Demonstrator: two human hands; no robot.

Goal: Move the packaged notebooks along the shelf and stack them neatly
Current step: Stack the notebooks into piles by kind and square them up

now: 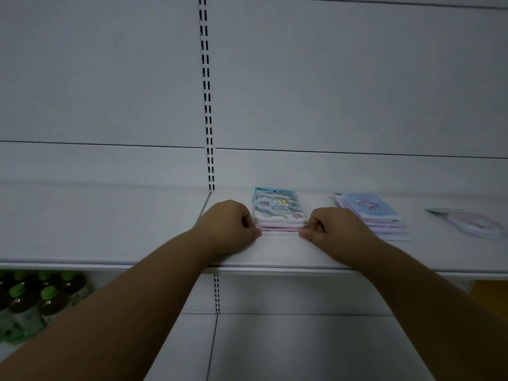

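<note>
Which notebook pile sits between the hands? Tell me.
The stack with the blue-topped cover, squared between left hand and right hand; the fanned pile lies untouched.

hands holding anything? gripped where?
Both hands, left and right, pinch the middle notebook stack at its near bottom corners, one each side.

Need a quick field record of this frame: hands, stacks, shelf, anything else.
left hand: curled, fingers on the left edge of the centre stack
right hand: curled, fingers on the right edge of the same stack
centre stack: packaged notebooks lying flat, pressed between both hands, edges roughly aligned
second stack: to the right, fanned and uneven, untouched
loose package: far right, lying flat, alone
shelf: white; bare left of the hands
lower shelf: green-capped bottles at left
</note>
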